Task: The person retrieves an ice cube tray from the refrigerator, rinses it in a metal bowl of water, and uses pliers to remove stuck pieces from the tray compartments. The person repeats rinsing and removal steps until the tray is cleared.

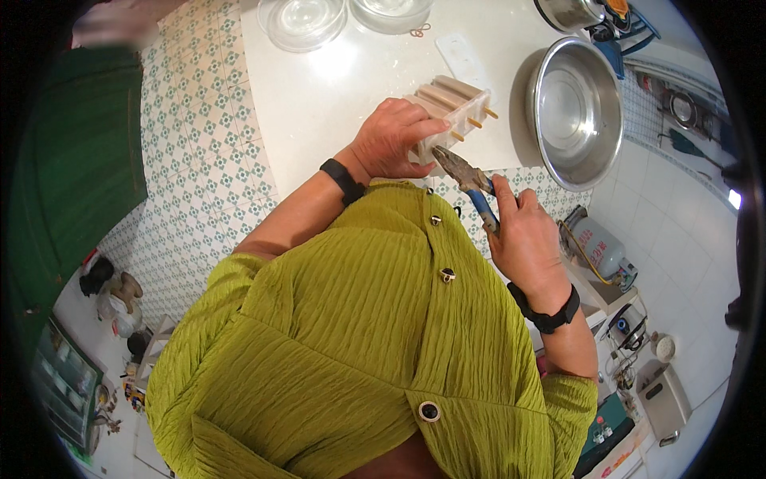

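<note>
My left hand (398,135) holds the near end of a clear plastic ice-pop mold (455,99), its thumb across the top side. Pale brown frozen bars fill the mold's compartments, and wooden sticks (474,123) poke out towards the right. In my right hand (526,239) is a pair of combination pliers (464,173) with worn blue handles and rusty jaws. The jaw tips are at the mold's near corner, just below my left thumb. Whether they grip a stick there, I cannot tell.
A large steel basin (577,114) stands at the white table's (335,102) right edge. Beyond the mold lie a white plastic lid (459,57) and rubber bands (421,30). Glass bowls (302,24) and a steel pot (568,13) are at the far side. A gas cylinder (598,242) stands right.
</note>
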The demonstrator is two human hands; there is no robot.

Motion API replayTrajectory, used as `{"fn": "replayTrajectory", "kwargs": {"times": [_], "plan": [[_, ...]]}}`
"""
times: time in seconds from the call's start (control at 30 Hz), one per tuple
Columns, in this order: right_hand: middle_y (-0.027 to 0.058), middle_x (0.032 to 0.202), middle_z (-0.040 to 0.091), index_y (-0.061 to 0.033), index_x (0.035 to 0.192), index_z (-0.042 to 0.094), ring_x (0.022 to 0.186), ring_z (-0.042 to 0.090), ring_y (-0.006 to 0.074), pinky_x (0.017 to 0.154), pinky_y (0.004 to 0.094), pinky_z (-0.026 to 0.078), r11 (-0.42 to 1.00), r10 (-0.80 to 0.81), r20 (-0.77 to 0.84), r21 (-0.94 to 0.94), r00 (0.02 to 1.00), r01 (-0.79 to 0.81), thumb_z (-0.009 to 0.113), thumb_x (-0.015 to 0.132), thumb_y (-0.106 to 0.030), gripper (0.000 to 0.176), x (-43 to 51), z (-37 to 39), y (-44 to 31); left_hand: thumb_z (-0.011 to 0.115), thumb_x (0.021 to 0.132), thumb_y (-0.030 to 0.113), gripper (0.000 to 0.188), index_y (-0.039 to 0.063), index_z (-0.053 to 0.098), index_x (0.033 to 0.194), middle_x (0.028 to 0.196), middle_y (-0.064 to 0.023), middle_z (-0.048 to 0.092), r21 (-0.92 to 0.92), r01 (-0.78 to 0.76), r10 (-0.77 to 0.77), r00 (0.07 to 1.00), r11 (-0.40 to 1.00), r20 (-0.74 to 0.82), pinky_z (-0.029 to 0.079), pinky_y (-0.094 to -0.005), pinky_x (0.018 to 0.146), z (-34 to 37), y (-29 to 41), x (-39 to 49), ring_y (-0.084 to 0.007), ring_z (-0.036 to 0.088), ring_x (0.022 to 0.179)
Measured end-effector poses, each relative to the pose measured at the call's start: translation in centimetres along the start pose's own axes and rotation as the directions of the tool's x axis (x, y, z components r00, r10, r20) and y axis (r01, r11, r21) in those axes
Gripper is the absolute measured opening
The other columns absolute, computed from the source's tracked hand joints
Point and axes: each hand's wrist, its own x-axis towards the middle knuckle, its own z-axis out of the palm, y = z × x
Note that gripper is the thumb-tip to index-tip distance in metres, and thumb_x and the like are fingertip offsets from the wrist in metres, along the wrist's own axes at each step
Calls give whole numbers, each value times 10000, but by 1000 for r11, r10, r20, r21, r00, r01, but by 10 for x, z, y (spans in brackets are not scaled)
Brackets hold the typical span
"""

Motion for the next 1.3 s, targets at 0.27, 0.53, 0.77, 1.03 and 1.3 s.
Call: {"fn": "replayTrajectory", "kwargs": {"times": [0.27,0.53,0.77,1.03,1.3], "plan": [[184,914,555,-53,1388,485,763,633,360,642,442,541,1000,-5,-7,-22,1000,4,722,739,-61,691,-1,-3,3,866,580,274,672,207,624,1203,916,-25,602,20,-3,4,999,1000,-46,458,-398,841,5,5,2,-267,602,884],[180,921,558,-90,1422,461,794,631,374,680,463,527,999,29,80,-23,996,-27,760,797,-131,694,5,-12,1,856,565,231,682,172,636,1208,960,-43,648,12,20,-19,999,1000,-44,455,-403,877,4,2,-1,-268,619,905],[185,913,559,-83,1405,469,777,634,374,665,453,533,999,29,79,-47,996,-25,756,772,-109,695,4,-13,-1,853,557,229,665,176,647,1187,941,-40,634,15,20,-19,999,1000,-31,459,-402,868,6,2,-1,-265,613,896],[181,926,558,-99,1408,466,802,630,373,689,460,530,998,44,98,-50,994,-39,776,780,-127,701,3,-17,0,855,563,235,680,182,635,1204,942,-42,624,-8,16,-16,1000,1000,-12,453,-403,871,9,1,-3,-264,606,899],[159,955,551,-89,1441,460,833,613,350,698,455,523,996,-1,21,-88,1000,3,730,765,-56,728,4,-6,8,868,582,236,687,177,622,1220,983,-55,632,26,7,-7,1000,1000,7,437,-406,881,6,0,0,-264,608,931]]}}
